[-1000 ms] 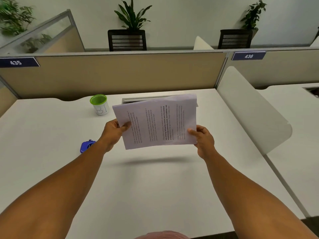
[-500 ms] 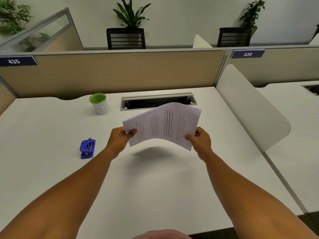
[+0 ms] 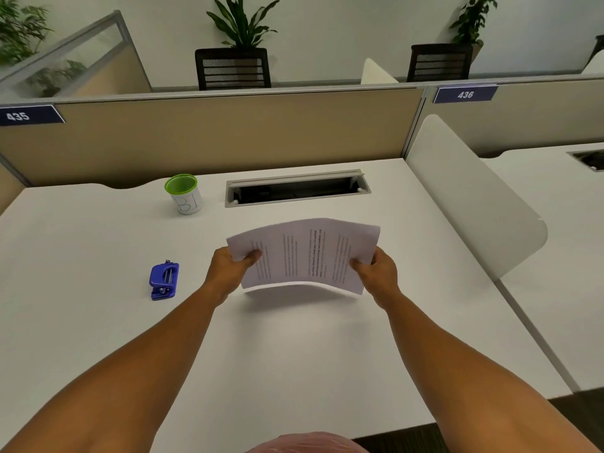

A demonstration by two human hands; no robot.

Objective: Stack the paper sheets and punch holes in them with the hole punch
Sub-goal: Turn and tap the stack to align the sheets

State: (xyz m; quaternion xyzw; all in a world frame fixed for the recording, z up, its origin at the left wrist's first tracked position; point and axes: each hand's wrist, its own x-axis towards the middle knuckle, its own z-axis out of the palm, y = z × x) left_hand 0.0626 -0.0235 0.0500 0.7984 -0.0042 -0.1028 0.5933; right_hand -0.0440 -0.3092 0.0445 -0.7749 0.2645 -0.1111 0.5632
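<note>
White office desk (image 3: 98, 322) under me, beige partition along the far edge, potted plants beyond it. I'm holding the paper sheets (image 3: 304, 253) just above the desk in the middle, printed side up, the bundle bowed upward between my two grips. My left hand (image 3: 228, 273) pinches the left edge, thumb on top and the other fingers hidden underneath; my right hand (image 3: 379, 273) pinches the right edge the same way, thumb over the print, fingers curled beneath. The near edge looks fairly even, though a sliver of a lower sheet peeks out there, so I judge the stack isn't quite square yet.

The hole punch (image 3: 164, 280) lies on the desk to the left, well apart from the paper, untouched. A green-rimmed cup (image 3: 183, 194) stands farther back on the left, and the open cable tray (image 3: 297, 188) sits behind the sheets.

To do this step well, I'd ease my pinch, let the bow relax, and tap one long edge down on the desk until all edges line up. Squeezing too hard keeps the sheets curved and offset. Only then would I free my left hand for the punch.
</note>
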